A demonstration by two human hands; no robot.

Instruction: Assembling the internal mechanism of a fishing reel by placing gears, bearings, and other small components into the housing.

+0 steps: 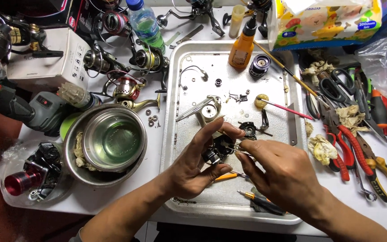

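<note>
**Small black reel part held over the tray**

I see a colourful tissue pack (pixel 325 20) at the worktop's far right and a white box (pixel 45 56) far left. One orange bottle (pixel 242 45) stands in the metal tray (pixel 180 134). My left hand (pixel 193 166) fingers pinch the black reel part (pixel 220 148) above the tray; my right hand (pixel 283 172) fingers pinch a thin metal tool (pixel 239 151) against it.

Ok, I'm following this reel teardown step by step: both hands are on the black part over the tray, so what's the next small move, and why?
Probably ease the thin metal tool in the right hand a little further into the black reel part. The left hand already pinches the part above the metal tray, and the tool tip sits right at it.
</note>
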